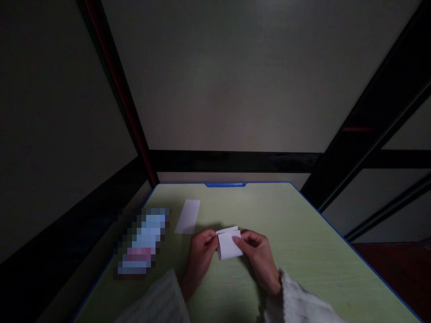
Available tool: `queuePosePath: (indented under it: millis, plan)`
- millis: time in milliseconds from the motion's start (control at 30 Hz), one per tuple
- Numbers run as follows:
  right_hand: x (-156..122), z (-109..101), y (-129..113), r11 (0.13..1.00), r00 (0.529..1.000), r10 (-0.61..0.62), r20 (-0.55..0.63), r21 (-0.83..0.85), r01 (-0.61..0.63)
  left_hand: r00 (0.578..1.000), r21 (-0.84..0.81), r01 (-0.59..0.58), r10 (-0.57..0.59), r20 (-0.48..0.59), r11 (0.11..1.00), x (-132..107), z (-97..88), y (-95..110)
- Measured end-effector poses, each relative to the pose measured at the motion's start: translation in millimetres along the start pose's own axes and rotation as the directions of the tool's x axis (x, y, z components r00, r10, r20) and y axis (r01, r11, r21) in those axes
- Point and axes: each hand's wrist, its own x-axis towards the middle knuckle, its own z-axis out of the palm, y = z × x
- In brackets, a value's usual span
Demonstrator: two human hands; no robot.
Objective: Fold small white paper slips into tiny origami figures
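A small folded white paper (229, 243) is held just above the green table (303, 251), between both hands. My left hand (201, 255) pinches its left edge with fingers closed. My right hand (258, 258) grips its right side, thumb on the front face. The paper has a folded flap along its top. Both wrists wear white knitted sleeves.
A flat white paper strip (187, 216) lies on the table beyond my left hand. A blurred, pixelated object (143, 242) sits at the table's left edge. The table has a blue rim, with a blue handle (225, 184) at the far edge. Dark beams and walls surround it.
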Motion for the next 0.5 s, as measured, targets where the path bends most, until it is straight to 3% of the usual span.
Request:
queuePosePath:
  millis: [167, 500]
  plan:
    - [-0.8, 1.1, -1.4, 0.999, 0.990, 0.032, -0.139, -0.034, -0.037, 0.999, -0.011, 0.016, -0.015, 0.046, 1.000, -1.2, 0.4, -5.7]
    - [0.2, 0.0, -0.7, 0.994, 0.985, -0.038, -0.166, -0.105, 0.021, 0.987, 0.033, 0.071, -0.075, 0.145, 0.997, -9.3, 7.2, -6.9]
